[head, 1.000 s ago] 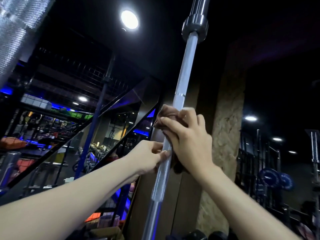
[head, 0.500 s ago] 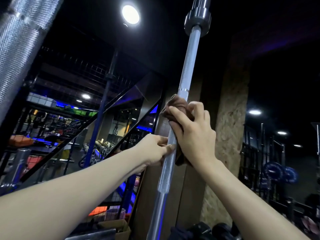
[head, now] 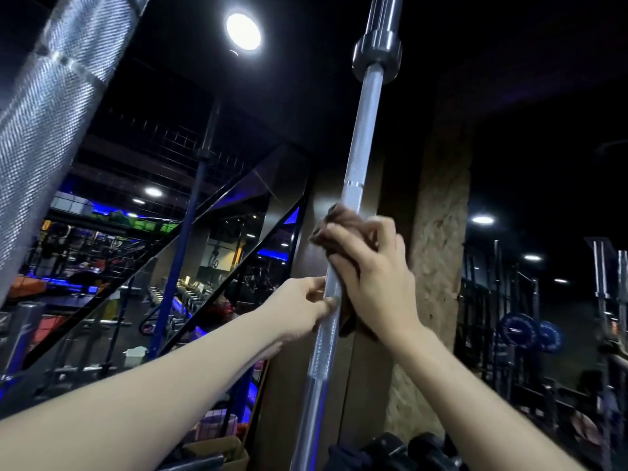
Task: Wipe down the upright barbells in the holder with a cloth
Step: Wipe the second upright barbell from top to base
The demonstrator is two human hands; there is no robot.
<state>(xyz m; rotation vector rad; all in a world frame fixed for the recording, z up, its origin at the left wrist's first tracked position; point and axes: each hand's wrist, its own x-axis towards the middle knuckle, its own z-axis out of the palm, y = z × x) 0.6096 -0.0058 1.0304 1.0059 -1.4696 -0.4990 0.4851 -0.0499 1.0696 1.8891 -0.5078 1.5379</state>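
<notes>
I see my left hand (head: 299,305) closest to me, its thumb and fingertips pinching the knurled shaft of the upright barbell (head: 353,171) from its left side. Just above it on the same shaft, my right hand (head: 372,270) curls round a brown cloth (head: 334,220), pressing the cloth against the bar; a bunch of cloth sticks out above my knuckles to the left of the shaft, and another fold hangs below my palm behind the bar. The barbell stands nearly upright, leaning slightly right toward its top, where the dark collar (head: 377,57) and sleeve run out of view. Its lower end is hidden below the frame, so I cannot see the holder. A second barbell (head: 44,107) crosses the upper left corner, blurred and very close to the camera. Right of the gripped barbell stands a rough pillar (head: 438,253). Left of the barbell, farther off, I make out a blue post (head: 180,263) and dim gym racks. Far right of it hang blue weight plates (head: 518,329). A round ceiling light (head: 243,31) glows up and left of the collar.
</notes>
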